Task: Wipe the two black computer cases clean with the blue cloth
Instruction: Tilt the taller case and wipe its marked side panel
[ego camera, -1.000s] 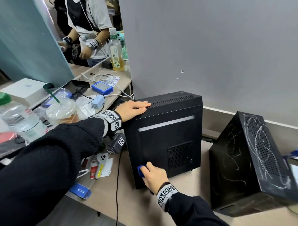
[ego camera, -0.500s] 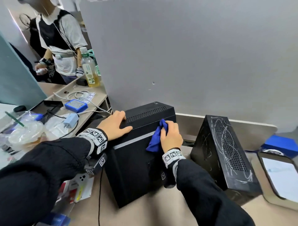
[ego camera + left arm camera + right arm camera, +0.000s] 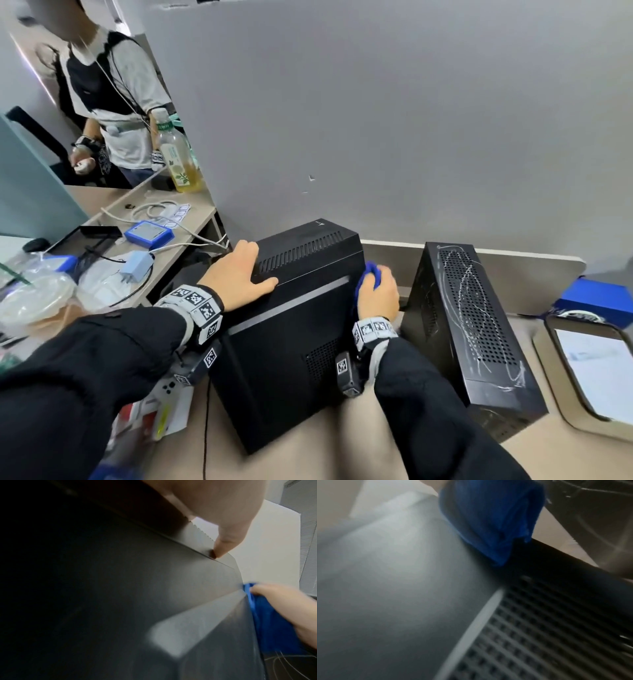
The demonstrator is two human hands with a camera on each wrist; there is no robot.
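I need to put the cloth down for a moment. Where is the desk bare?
Bare desk lies in front of the left case, between both sleeves. The gap between it and the scribbled case holds the right hand with the blue cloth. Left of the left hand is clutter.

Even, soft indoor light; head view bends at its edges, both wrist views dim and motion-blurred.

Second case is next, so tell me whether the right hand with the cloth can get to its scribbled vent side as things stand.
Probably yes. The right hand holds the cloth at the first case's right edge, and the second case stands just beyond, its vent side facing up and uncovered.
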